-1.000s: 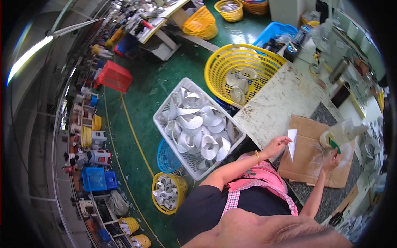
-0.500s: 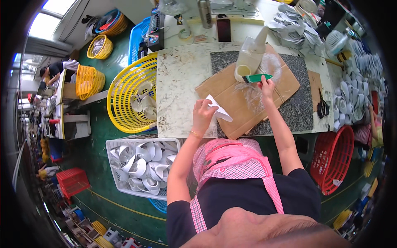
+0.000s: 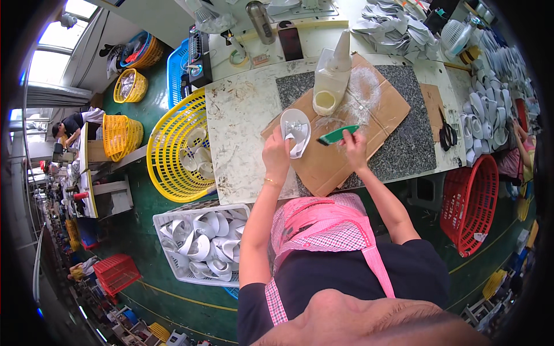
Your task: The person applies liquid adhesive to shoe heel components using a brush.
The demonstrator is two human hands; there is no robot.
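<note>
My left hand (image 3: 276,154), over the cardboard's left part, grips a white curved piece (image 3: 295,117) that looks like a shoe upper. Its hollow side faces up, and some whitish stuff shows inside. Between the fingers of my right hand (image 3: 354,150) is a green-handled brush (image 3: 341,134), its dark end pointing left toward the white piece but apart from it. Just beyond both hands, a translucent plastic bottle (image 3: 333,75) with a round cut opening lies on the cardboard sheet (image 3: 385,102). Dried white residue marks the cardboard beside the bottle.
A grey speckled slab (image 3: 412,138) lies under the cardboard. Black scissors (image 3: 447,134) rest at the right. Yellow (image 3: 158,138) and white (image 3: 160,259) baskets with white pieces stand at left, a red basket (image 3: 490,190) at right. A flask (image 3: 259,23) and phone (image 3: 289,40) lie at the back.
The white piece has turned from edge-on to hollow side up. My right hand has drawn the brush away from the bottle's opening, left and nearer to me. The view has shifted a little.
</note>
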